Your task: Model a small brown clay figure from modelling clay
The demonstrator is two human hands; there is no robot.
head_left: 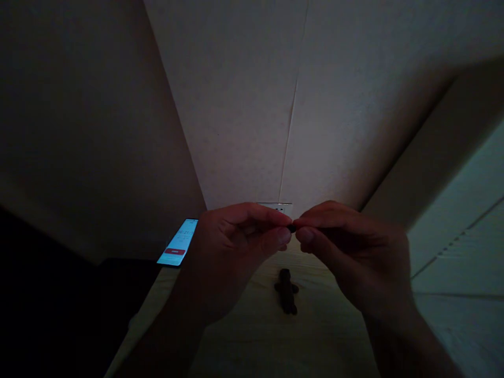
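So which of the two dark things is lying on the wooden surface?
The figure-shaped piece, flat on the wooden surface; the smaller piece is held up between the left hand and right hand.

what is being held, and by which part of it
A small dark piece, pinched at one end by the left hand and, seemingly, at the other by the right hand.

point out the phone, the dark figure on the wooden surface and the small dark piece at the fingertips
Phone [178, 242]: head view, on its lit screen.
Dark figure [286, 293]: head view, mid-body.
Small dark piece [292, 228]: head view, on its visible part.
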